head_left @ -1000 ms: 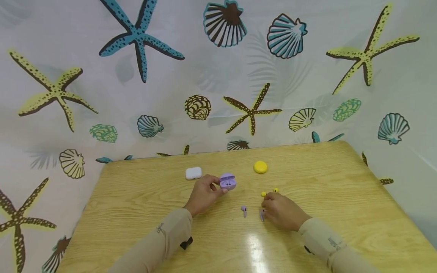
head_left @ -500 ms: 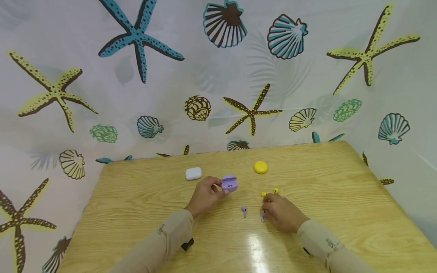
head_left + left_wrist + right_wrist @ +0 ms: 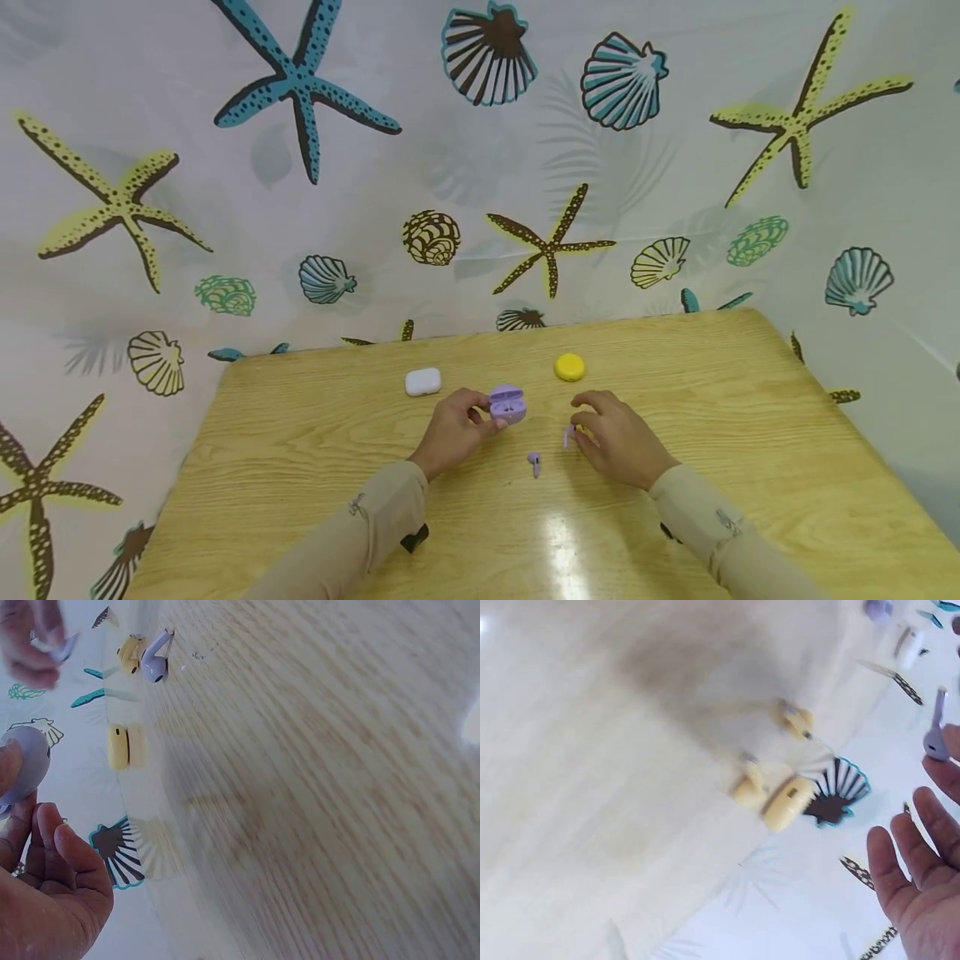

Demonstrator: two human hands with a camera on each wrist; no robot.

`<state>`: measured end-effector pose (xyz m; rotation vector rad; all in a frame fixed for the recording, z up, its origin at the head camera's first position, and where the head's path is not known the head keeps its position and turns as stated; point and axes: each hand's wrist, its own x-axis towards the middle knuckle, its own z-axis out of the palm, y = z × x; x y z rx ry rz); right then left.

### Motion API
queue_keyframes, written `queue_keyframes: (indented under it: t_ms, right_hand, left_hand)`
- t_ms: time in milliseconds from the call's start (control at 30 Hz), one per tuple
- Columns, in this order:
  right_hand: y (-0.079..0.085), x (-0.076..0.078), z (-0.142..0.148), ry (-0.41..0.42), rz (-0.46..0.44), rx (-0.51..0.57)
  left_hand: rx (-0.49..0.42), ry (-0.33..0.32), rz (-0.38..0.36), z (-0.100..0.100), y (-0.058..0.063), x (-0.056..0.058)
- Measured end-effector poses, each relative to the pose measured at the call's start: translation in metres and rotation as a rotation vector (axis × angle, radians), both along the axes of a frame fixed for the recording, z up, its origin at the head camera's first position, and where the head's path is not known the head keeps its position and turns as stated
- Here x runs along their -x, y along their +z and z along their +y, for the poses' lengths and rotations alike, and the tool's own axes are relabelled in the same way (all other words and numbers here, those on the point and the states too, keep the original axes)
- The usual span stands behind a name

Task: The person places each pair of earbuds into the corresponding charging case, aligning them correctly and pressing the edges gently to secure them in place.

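Observation:
My left hand [image 3: 455, 429] grips a purple earbud case [image 3: 508, 406] whose lid stands up, thumb at its front. In the left wrist view part of the rounded case [image 3: 31, 761] shows between thumb and fingers. To the right, my right hand [image 3: 621, 437] pinches a purple earbud [image 3: 567, 436] by its head end, stem pointing down; the right wrist view shows this earbud [image 3: 936, 731] between thumb and fingertip, other fingers spread. A second purple earbud [image 3: 534, 463] lies on the table between the hands, below the case.
A white earbud case [image 3: 423, 382] sits behind my left hand. Farther right is a round yellow case [image 3: 569, 367]. Two yellow earbuds, one of them this earbud [image 3: 796, 720], lie on the wooden table [image 3: 300, 417], largely behind my right hand in the head view. Patterned cloth hangs behind.
My right hand has lifted the right-hand purple earbud off the table and moved it up and slightly left. My left hand has shifted the case a little to the right.

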<state>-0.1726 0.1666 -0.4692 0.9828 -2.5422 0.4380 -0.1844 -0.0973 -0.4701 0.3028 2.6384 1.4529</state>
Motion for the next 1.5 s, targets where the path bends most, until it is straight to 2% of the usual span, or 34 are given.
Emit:
queue_keyframes:
  t_ms: [233, 400, 667, 833, 1500]
  right_hand:
    - [0.034, 0.015, -0.020, 0.033, 0.182, 0.123]
    - [0.046, 0.016, -0.036, 0.048, 0.226, 0.143]
    - [0.044, 0.012, -0.054, 0.072, 0.227, 0.083]
    - [0.044, 0.011, -0.057, 0.074, 0.218, 0.065]
    - [0.045, 0.012, -0.060, 0.081, 0.194, 0.057]
  left_hand:
    - [-0.003, -0.018, 0.020, 0.001, 0.002, -0.002]
    - [-0.020, -0.032, 0.014, 0.002, 0.003, -0.004]
    - [-0.052, -0.073, 0.036, 0.002, 0.005, -0.010]
    - [-0.061, -0.069, 0.009, 0.002, 0.008, -0.010]
    - [-0.075, -0.066, 0.022, -0.003, 0.005, -0.006]
